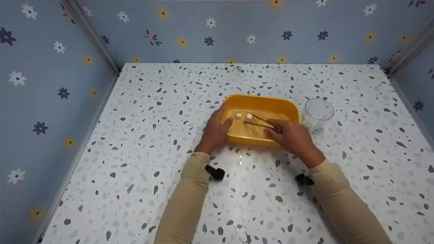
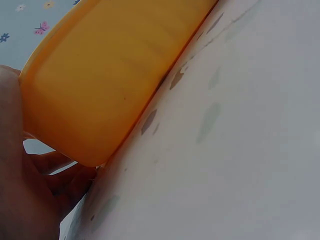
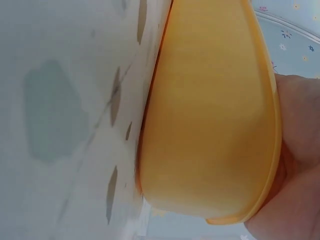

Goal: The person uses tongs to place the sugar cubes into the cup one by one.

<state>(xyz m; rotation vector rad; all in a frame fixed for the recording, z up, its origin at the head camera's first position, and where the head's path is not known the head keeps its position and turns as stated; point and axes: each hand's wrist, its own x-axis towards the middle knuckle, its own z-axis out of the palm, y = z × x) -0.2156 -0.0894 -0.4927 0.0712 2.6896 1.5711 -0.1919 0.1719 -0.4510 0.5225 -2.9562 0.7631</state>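
A yellow rectangular tub [image 1: 252, 140] stands on the table, two small white cubes on its floor. My left hand [image 1: 214, 130] grips the tub's left end, its thumb over the rim and its fingers along the outer wall; the left wrist view shows those fingers [image 2: 70, 182] low at the tub's corner. In my right hand [image 1: 294, 138], over the tub's right part, is a pair of brown tweezers [image 1: 258, 125] with spread arms. Their tips lie close about the right cube [image 1: 249, 116]. The left cube [image 1: 238, 116] sits a little apart from them.
Just right of the tub stands a clear cup [image 1: 313, 122], near my right hand. The speckled white table [image 1: 162, 132] is bounded by flowered blue panels [image 1: 237, 30] at the back and sides. Small black devices [image 1: 217, 173] sit at both wrists.
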